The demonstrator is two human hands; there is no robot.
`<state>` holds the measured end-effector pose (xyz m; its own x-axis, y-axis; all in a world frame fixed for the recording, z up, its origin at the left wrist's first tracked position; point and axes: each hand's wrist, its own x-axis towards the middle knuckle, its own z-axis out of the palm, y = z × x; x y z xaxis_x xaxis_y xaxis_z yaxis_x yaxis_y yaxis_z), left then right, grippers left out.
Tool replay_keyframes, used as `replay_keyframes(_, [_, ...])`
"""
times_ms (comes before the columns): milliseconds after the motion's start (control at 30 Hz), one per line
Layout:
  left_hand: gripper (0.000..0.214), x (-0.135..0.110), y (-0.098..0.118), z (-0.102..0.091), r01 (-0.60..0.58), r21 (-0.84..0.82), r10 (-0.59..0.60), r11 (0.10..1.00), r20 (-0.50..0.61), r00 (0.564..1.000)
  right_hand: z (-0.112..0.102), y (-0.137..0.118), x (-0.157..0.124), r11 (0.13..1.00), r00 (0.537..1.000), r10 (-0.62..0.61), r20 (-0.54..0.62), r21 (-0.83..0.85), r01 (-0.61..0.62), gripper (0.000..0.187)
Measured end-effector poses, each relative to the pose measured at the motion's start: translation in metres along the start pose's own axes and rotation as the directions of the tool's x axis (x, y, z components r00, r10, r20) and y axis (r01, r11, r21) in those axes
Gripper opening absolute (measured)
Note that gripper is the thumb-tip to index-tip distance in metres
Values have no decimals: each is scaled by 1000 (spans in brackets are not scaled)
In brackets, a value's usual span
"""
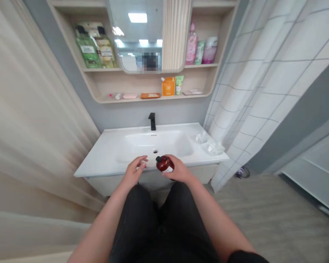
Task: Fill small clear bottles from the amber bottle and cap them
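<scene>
In my right hand [178, 168] is a dark red-brown bottle [162, 164] with a black cap and a white label. My fingers wrap round its right side, and the bottle tilts so that its cap points up and to the left. To the left of the bottle, apart from it, my left hand [135, 168] is empty with its fingers spread. Both hands are at the front edge of a white washbasin [106, 155]. Behind them a black faucet [152, 121] rises at the back of the basin.
Crumpled clear plastic [215, 148] lies on the basin's right side. Above is a mirrored wall cabinet [137, 36] whose shelves hold several bottles, an orange pouch [168, 86] and an orange box [150, 95]. Curtains hang at left [44, 109] and right [244, 95].
</scene>
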<state>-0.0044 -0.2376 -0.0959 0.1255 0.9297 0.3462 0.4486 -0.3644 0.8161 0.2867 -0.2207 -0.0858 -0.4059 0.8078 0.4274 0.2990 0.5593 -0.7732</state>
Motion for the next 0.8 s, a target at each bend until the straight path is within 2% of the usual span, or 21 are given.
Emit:
replay_keyframes(100, [47, -6, 43, 5, -141, 3, 140, 990, 89, 986, 6, -13, 4, 999, 996, -23, 88, 45, 19, 77])
replay_keyframes(200, [35, -2, 62, 3, -187, 55, 179, 981, 119, 977, 4, -21, 7, 998, 991, -19, 129, 60, 11, 75])
replay_keyframes(333, [25, 5, 64, 0, -176, 87, 158, 980, 189, 969, 5, -27, -1, 997, 990, -12, 143, 71, 2, 72])
replay_keyframes(433, [19, 5, 64, 5, -189, 199, 149, 961, 202, 968, 8, -31, -9, 998, 992, -6, 130, 68, -3, 74])
replay_keyframes(600, [41, -1, 72, 22, -120, 469, 68, 875, 126, 990, 15, -42, -16, 999, 979, -9, 202, -30, 15, 71])
replay_keyframes(667, [38, -4, 75, 24, -93, 456, 49, 885, 106, 993, 16, -45, -15, 997, 983, -3, 183, -71, 16, 67])
replay_keyframes(800, [24, -6, 75, 20, -81, 304, 36, 949, 149, 988, 12, -46, -13, 992, 997, 27, 74, -129, -17, 66])
